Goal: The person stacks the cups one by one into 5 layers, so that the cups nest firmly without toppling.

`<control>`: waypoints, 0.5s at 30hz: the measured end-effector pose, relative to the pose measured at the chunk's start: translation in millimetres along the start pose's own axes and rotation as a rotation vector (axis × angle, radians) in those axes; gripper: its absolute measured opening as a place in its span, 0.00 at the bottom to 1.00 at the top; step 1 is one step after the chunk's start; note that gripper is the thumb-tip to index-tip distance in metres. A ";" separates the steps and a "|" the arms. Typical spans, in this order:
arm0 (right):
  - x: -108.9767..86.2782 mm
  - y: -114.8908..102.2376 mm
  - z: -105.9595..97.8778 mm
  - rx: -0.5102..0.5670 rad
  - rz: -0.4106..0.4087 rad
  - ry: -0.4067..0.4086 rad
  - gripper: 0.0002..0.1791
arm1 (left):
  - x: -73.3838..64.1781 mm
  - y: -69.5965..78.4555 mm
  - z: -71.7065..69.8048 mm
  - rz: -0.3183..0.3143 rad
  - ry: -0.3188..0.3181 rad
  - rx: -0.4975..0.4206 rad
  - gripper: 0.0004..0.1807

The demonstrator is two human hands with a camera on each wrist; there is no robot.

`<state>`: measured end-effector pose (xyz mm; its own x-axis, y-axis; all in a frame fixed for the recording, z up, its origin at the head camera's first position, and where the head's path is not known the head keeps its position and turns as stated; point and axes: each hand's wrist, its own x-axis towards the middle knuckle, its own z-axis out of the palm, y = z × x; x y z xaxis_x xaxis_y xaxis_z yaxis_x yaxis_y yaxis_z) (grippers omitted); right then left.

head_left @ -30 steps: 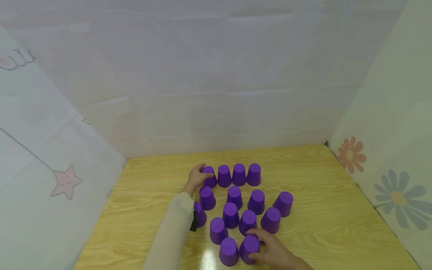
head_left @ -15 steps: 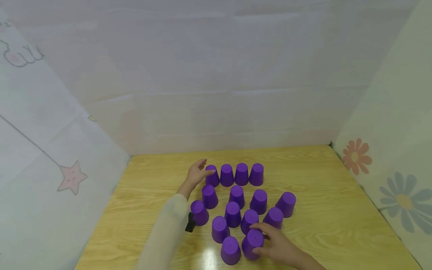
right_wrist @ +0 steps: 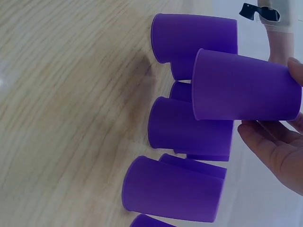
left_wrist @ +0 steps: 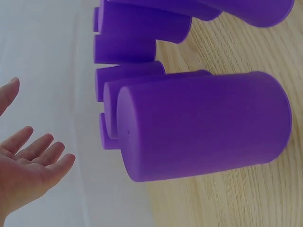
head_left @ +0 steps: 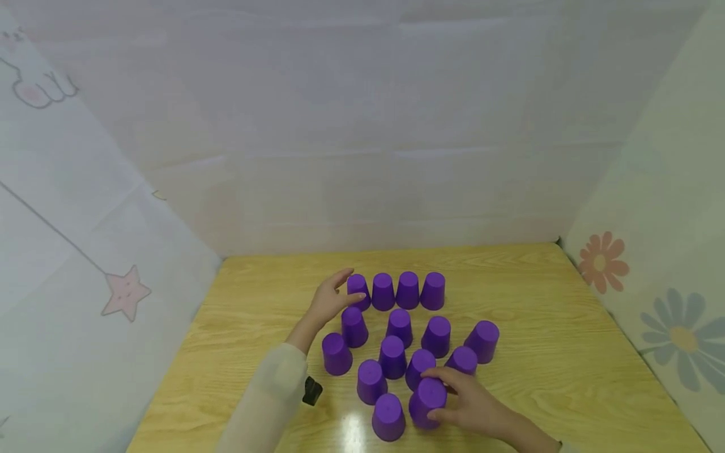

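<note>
I can see the cup between the right hand's fingers has risen off the table, parting from the neighbouring cup left of them. The left hand has drawn back, its fingers leaving the far row's end cup.

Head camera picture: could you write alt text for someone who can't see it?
A person's right hand grips an upside-down purple cup at the near side of a group of matching cups on a wood-grain table. The left hand, thumb and fingers apart, hovers by the leftmost cup of the back row; a pale backdrop rises behind.
</note>
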<state>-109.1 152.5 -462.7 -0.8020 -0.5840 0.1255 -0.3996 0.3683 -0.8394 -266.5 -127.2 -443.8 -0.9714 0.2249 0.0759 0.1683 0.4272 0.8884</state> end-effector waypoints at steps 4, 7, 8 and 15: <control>1.9 -3.6 -4.7 -0.011 -0.012 -0.001 0.29 | -10.6 7.7 1.0 0.016 -0.006 -0.029 0.36; 3.0 -6.4 -8.5 0.002 0.021 -0.007 0.30 | -21.3 17.5 1.6 0.038 -0.023 -0.068 0.35; 3.3 -7.5 -9.9 0.005 0.028 -0.009 0.30 | -25.8 22.2 1.9 0.049 -0.031 -0.080 0.35; 6.5 -14.2 -21.4 -0.050 -0.022 0.027 0.29 | -57.4 48.7 6.5 0.103 -0.027 -0.098 0.32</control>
<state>-118.1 159.0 -438.6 -0.8043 -0.5729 0.1580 -0.4380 0.3919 -0.8091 -201.5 -113.6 -407.9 -0.9447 0.2875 0.1577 0.2484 0.3138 0.9164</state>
